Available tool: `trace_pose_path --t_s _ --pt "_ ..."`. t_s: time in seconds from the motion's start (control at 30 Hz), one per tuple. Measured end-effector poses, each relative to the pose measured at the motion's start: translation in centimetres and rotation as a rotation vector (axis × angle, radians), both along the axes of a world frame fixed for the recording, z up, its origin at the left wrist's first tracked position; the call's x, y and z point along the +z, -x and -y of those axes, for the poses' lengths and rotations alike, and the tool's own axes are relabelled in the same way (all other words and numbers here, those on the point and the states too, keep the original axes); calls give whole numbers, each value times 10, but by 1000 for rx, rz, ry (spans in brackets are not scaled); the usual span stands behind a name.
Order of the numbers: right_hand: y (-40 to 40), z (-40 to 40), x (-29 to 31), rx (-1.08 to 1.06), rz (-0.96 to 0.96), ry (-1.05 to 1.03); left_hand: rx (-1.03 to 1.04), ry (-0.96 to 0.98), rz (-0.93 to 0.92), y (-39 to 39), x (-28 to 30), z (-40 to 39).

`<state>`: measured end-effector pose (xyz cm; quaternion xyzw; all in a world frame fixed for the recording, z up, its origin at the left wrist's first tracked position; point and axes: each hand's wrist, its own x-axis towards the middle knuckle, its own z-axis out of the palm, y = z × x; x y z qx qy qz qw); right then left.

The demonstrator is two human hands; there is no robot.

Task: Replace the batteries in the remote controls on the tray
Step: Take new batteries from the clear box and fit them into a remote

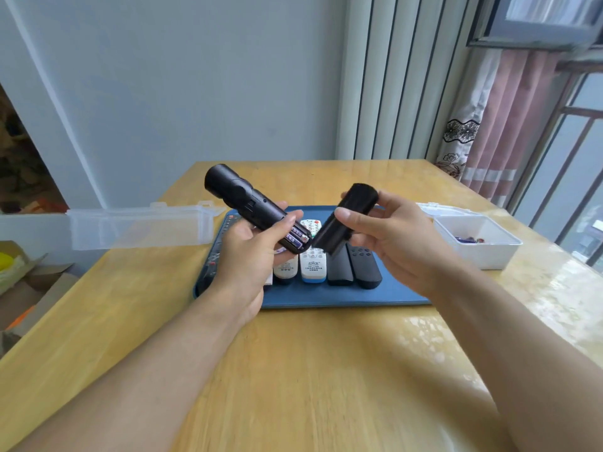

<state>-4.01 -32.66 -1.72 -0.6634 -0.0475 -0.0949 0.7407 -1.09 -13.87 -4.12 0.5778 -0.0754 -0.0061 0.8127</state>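
My left hand (248, 256) grips a black remote control (241, 199) held up over the blue tray (342, 296), back side up. Its battery bay is uncovered, and batteries (295, 238) show inside at the near end. My right hand (388, 236) holds the black battery cover (346, 220) just right of that bay, tilted, apart from the remote. On the tray lie two white remotes (311, 265) and two black remotes (354, 269), side by side; more remotes at the tray's left are partly hidden by my left hand.
A clear lidded plastic box (140, 228) stands left of the tray at the table's edge. An open white box (479, 243) with several batteries sits to the right. Cardboard boxes lie on the floor at the left. Curtain and window are at the right.
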Motion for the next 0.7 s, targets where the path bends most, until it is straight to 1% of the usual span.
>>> trace_pose_path --t_s 0.13,0.27,0.33,0.4,0.5,0.7 --pt "3 -9 0 88 -27 -226 -4 0 -36 0 0 1" --pt "3 -15 1 156 -113 -490 -55 104 -91 0 1 2" --pt "2 -16 -1 125 -134 -526 -82 164 -91 1 2 2" --pt "1 -18 -6 70 -135 -457 -109 194 -94 3 3 2" --pt "3 -22 -10 6 -133 -276 -136 194 -96 4 4 4" --pt "3 -28 -19 -43 -145 -65 -130 -1 16 5 -1 7"
